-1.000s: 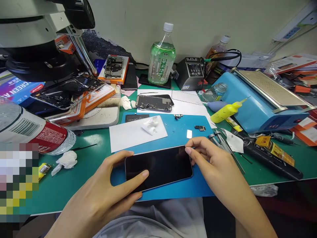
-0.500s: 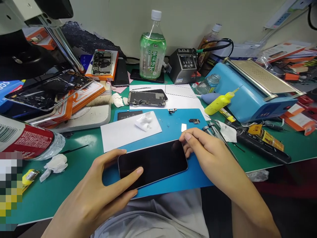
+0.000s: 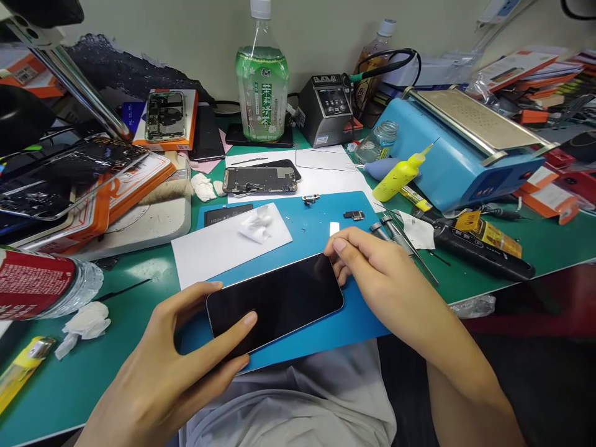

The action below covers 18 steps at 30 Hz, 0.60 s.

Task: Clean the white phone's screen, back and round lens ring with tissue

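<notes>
A smartphone [image 3: 279, 305] with a dark screen is tilted over the blue mat [image 3: 307, 347]. My left hand [image 3: 186, 347] grips its left end, thumb on the glass and fingers round the edges. At the far right corner, my right hand [image 3: 372, 267] is closed, with thumb and forefinger pinching the phone's edge; its other fingertips are partly hidden behind the phone. Beyond the phone lie a white paper [image 3: 214, 251] with crumpled tissue [image 3: 257, 225], a small metal part [image 3: 310, 199] and a small dark component [image 3: 354, 215].
An opened phone part [image 3: 261, 180] lies on white paper further back. Tweezers [image 3: 416, 251] and a black pen-like tool [image 3: 479, 248] are to the right, below a blue machine [image 3: 465, 155]. A green bottle [image 3: 262, 93] stands behind; a yellow lighter [image 3: 25, 369] lies left.
The camera view has shifted, so the bench, the phone and both hands appear further left and mostly slightly higher. The grip on the phone looks the same.
</notes>
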{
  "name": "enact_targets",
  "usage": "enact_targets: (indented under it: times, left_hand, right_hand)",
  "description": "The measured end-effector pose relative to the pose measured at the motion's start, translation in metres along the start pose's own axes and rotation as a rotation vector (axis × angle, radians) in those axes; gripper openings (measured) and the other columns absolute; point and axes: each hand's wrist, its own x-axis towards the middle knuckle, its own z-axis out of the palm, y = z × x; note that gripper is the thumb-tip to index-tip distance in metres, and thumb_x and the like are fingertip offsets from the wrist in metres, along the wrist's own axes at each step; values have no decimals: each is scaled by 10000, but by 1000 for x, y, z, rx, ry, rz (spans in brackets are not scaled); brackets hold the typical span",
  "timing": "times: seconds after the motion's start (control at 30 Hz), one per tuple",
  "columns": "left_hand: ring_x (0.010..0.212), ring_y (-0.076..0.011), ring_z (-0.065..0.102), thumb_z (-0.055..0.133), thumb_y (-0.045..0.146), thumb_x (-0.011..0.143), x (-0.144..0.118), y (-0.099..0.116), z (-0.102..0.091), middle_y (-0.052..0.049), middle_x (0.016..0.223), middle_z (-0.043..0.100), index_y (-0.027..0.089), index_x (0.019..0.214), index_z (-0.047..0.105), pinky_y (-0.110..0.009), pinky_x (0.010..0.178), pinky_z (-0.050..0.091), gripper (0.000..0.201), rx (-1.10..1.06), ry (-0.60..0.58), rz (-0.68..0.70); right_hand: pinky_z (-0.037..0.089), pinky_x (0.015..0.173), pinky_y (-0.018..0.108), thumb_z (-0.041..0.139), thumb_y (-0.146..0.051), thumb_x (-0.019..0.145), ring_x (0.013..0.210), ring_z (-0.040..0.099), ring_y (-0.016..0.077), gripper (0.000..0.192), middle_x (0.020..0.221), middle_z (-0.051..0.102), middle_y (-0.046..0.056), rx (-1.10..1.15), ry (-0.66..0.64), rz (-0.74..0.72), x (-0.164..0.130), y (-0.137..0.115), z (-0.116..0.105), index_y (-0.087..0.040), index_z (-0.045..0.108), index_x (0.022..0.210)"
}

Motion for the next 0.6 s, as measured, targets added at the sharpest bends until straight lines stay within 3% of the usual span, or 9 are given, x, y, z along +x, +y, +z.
enact_targets:
  times: [0.4,0.6]
  left_hand:
    - [1439,-366,563,657,386,1020,2,5,-3,-54,1617,330,565,1567,485,-552,1102,627,601,-20,-12,-21]
    - [1435,-345,555,643,415,1029,2,5,-3,-54,1615,341,547,1563,503,-508,1066,657,568,-7,-24,-17]
  right_hand:
    - [437,674,349,433,-428,1108,728,638,160,334,753,696,-50,23,-6,15,1,3,0,-293,667,912]
    - [471,677,339,442,-439,1108,721,654,152,337,753,693,-47,69,-17,19,0,4,-1,-286,684,931]
